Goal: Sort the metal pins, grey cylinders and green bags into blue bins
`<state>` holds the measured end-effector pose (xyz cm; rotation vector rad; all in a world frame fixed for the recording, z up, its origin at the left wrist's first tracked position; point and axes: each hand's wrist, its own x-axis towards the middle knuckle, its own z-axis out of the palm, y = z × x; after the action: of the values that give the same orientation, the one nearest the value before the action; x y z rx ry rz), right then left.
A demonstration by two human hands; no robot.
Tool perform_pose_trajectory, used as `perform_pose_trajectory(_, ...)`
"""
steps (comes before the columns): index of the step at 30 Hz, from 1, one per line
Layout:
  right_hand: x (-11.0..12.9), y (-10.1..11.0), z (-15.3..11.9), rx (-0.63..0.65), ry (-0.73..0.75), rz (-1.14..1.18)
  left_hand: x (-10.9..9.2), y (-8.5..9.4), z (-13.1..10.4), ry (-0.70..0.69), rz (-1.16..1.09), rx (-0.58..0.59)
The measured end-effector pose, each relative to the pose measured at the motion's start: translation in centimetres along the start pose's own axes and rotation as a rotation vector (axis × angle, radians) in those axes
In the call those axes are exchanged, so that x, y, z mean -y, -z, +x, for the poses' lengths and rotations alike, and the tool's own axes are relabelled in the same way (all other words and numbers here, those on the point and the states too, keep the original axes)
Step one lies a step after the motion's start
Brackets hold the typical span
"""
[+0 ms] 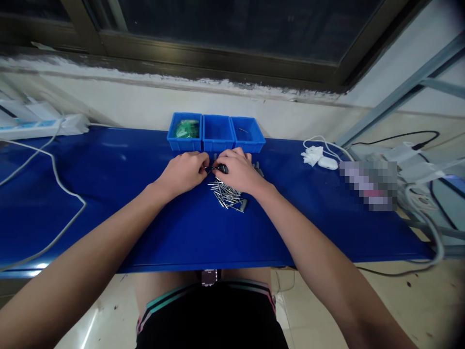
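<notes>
Over the blue table, my left hand [185, 172] is closed in a pinch at one end of a thin metal rod [208, 168]. My right hand [238, 169] faces it, its fingers wrapped round a small dark rounded piece [223, 168] beside the rod's other end. Whether rod and dark piece are joined cannot be made out. Just below the right hand lies a loose pile of thin silvery metal pins [225, 195], with a short grey cylinder [243, 205] at its lower right edge. More grey pieces [257, 168] show partly behind the right hand.
Three joined blue bins stand behind my hands: the left bin [184, 144] holds green packets, the middle bin [218, 144] shows its bare floor, the right bin [250, 144] holds a thin pin. A power strip [74, 125] is left; a white case [327, 163] and cables are right.
</notes>
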<state>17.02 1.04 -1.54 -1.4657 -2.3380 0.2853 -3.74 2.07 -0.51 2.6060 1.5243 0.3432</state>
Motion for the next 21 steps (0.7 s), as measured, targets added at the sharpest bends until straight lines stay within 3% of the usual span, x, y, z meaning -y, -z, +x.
perform_pose_trajectory(9,0.5,-0.6,0.1,-0.077,-0.017,0.012,0.6,0.5,0.1,0.071,-0.032,0.096)
perform_pose_trajectory(15,0.5,0.1,0.3,-0.268,-0.01,0.211,1.2,0.3,-0.1,0.021,-0.061,0.075)
perform_pose_trajectory(18,0.3,0.7,0.5,-0.3,0.021,0.402,1.1,0.2,-0.2,0.007,-0.076,0.037)
perform_pose_trajectory(21,-0.2,0.7,0.6,-0.308,0.0,0.519,1.0,0.3,-0.2,-0.022,-0.125,-0.083)
